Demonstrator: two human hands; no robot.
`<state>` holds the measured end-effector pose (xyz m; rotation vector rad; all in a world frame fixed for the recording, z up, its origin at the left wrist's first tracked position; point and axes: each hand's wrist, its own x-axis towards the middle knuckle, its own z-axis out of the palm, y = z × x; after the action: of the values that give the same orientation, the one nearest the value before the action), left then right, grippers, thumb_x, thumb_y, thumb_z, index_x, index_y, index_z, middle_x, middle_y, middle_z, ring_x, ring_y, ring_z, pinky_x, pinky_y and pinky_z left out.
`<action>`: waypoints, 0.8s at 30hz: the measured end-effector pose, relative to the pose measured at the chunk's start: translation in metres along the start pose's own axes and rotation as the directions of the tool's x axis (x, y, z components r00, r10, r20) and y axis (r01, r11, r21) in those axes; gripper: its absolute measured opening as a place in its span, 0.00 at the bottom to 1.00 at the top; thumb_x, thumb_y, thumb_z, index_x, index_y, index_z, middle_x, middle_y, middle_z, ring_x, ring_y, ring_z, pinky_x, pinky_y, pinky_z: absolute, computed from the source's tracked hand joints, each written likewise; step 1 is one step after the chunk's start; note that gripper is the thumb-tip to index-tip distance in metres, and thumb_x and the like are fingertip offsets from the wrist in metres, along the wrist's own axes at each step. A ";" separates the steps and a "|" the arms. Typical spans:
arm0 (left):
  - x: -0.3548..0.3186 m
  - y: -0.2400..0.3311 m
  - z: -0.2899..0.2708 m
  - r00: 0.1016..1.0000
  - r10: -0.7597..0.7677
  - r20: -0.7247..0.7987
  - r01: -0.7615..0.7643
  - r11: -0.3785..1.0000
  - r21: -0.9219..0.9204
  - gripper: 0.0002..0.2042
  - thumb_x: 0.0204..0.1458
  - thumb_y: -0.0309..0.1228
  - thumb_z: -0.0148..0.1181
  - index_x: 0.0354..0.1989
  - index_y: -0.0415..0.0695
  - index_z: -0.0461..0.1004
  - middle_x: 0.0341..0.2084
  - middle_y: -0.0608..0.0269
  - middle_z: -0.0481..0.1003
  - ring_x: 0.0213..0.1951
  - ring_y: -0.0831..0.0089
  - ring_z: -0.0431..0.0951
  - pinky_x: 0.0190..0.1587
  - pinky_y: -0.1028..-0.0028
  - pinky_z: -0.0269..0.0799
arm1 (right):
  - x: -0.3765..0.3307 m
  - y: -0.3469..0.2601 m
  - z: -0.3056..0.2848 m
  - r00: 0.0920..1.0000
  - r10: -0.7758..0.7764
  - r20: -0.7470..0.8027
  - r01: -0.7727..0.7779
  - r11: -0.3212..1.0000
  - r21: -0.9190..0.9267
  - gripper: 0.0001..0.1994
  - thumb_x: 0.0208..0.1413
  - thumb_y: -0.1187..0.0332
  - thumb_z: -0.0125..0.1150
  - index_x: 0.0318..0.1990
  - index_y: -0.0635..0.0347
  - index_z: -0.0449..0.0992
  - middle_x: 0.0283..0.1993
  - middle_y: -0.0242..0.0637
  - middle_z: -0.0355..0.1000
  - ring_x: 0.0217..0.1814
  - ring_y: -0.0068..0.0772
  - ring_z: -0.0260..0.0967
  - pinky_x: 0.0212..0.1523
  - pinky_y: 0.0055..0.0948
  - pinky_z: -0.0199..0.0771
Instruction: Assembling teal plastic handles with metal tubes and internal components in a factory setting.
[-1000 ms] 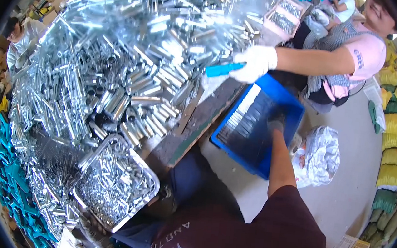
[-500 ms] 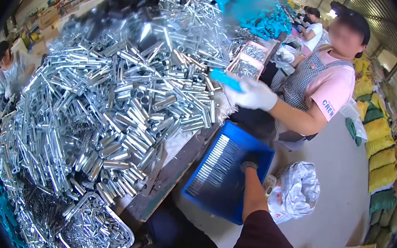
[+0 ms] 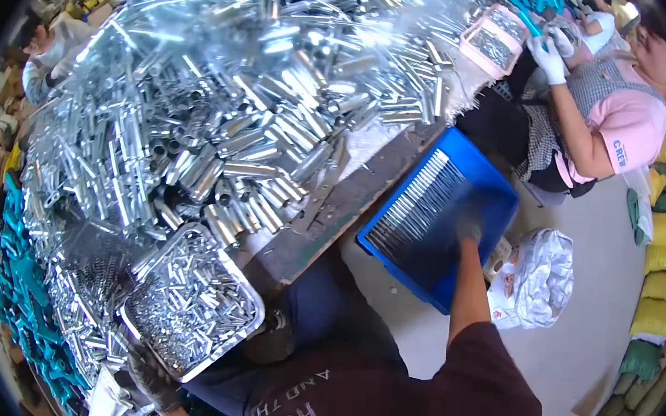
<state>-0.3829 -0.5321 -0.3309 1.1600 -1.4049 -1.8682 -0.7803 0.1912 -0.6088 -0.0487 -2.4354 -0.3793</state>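
My right hand (image 3: 469, 227), in a dark glove, reaches into a blue plastic crate (image 3: 383, 254); shadow and blur hide its fingers. Inside the crate, left of this hand, slim silvery metal rods (image 3: 422, 196) lie side by side in a neat row. My left hand (image 3: 147, 371), also dark-gloved, is at the near left corner of a metal tray (image 3: 254, 318). Its fingers look stretched out along the tray's side, with nothing visible in them. Small shiny metal pins (image 3: 201, 287) fill the tray.
A large heap of metal tubes (image 3: 277, 122) covers the bench (image 3: 324, 219). Teal parts (image 3: 29, 283) lie at the left. Across the crate, a co-worker (image 3: 621, 131) holds a blue piece (image 3: 530, 22) near a pink bin (image 3: 468, 38). A white sack (image 3: 546, 281) stands right of the crate.
My view has shifted, bringing the whole tray and my left hand into sight. My right hand stays in the crate. The co-worker's blue piece has moved back from over the heap's edge.
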 end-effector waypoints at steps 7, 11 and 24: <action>-0.044 0.040 0.048 0.999 0.047 0.027 -0.047 0.999 -0.017 0.14 0.58 0.47 0.53 0.27 0.52 0.68 0.09 0.80 0.54 0.08 0.88 0.52 0.08 0.83 0.43 | 0.110 -0.106 -0.264 0.825 0.112 0.553 -0.548 -0.074 0.833 0.15 0.61 0.52 0.45 0.40 0.52 0.67 0.26 0.32 0.73 0.13 0.17 0.58 0.12 0.17 0.53; -0.043 0.036 0.047 0.980 0.102 0.169 -0.089 0.993 -0.084 0.14 0.58 0.47 0.54 0.29 0.50 0.71 0.10 0.80 0.57 0.09 0.89 0.53 0.09 0.83 0.42 | 0.191 -0.194 -0.377 0.764 -0.247 0.596 -0.642 -0.386 0.663 0.15 0.58 0.52 0.52 0.41 0.52 0.68 0.27 0.30 0.69 0.19 0.17 0.63 0.19 0.18 0.62; -0.029 0.018 0.024 0.995 0.103 0.012 -0.103 0.995 0.006 0.15 0.58 0.46 0.53 0.44 0.49 0.73 0.20 0.79 0.68 0.13 0.90 0.55 0.14 0.85 0.44 | 0.188 -0.268 -0.419 0.930 0.304 0.208 -0.133 -0.249 0.959 0.17 0.60 0.60 0.56 0.50 0.59 0.65 0.38 0.30 0.60 0.30 0.19 0.58 0.31 0.22 0.62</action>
<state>-0.3903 -0.5026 -0.3026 1.0609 -1.4506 -1.8029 -0.7052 -0.1956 -0.2522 0.2261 -1.7531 1.8295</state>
